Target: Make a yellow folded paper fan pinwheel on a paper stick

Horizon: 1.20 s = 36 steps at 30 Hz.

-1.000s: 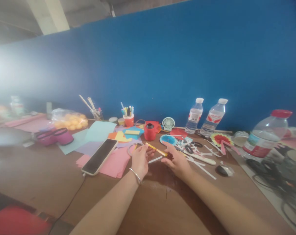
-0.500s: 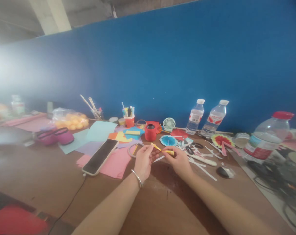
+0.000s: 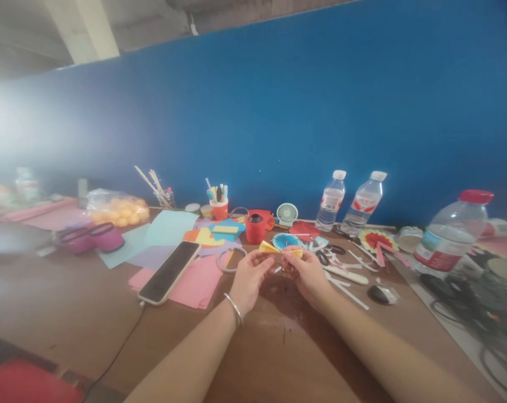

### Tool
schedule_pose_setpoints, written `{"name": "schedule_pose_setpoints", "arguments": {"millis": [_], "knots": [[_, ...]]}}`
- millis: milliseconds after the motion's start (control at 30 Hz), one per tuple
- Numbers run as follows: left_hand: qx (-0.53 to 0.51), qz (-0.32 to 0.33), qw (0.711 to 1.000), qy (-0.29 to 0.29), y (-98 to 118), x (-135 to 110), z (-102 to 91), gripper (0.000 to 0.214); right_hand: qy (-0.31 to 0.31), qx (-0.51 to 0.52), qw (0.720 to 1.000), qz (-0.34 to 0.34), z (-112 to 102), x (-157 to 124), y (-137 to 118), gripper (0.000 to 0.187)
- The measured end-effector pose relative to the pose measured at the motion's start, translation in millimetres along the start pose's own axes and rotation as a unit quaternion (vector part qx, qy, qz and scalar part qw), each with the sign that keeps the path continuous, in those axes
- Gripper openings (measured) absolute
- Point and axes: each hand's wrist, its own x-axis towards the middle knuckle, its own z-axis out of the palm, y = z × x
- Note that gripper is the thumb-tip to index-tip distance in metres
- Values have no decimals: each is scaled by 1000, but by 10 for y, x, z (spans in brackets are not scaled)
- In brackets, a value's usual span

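Observation:
Both my hands meet over the middle of the brown table [image 3: 60, 313]. My left hand [image 3: 250, 279], with a silver bangle on the wrist, pinches the left end of a small pleated yellow paper strip [image 3: 274, 248]. My right hand [image 3: 304, 274] pinches its right end. The strip is bent in the middle and its pleats fan out at both ends. A red spool of thread [image 3: 255, 228] and a blue paper fan [image 3: 286, 240] lie just beyond my fingers.
A phone [image 3: 169, 271] on a cable lies on pink paper [image 3: 197, 285] to the left. Scissors [image 3: 341, 271], white paper strips and a computer mouse [image 3: 379, 293] lie to the right. Water bottles [image 3: 331, 200], a small fan [image 3: 287, 213], a pen cup [image 3: 219, 207] and coloured sheets line the blue wall.
My right hand came in from beside the strip and took its free end. The straight yellow strip is now bent between both hands and its pleats spread.

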Motion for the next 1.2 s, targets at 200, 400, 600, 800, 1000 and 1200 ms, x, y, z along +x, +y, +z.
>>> {"name": "schedule_pose_setpoints", "arguments": {"millis": [200,400,600,800,1000,1200], "knots": [[21,19,1000,12,-32,-6,22,16,-36,-57,998,17,68,-64,26,16],[36,25,998,34,-30,-14,32,18,-5,40,999,35,129,-106,41,35],[51,25,998,38,-78,-4,15,24,-5,70,997,35,151,-110,37,18],[92,24,994,54,-124,-1,3,27,4,63,997,35,129,-102,49,16],[71,60,994,60,-90,-1,23,21,21,20,999,25,124,-100,62,15],[55,79,992,77,-29,-12,54,21,24,-10,1000,13,121,-99,74,20]]}}
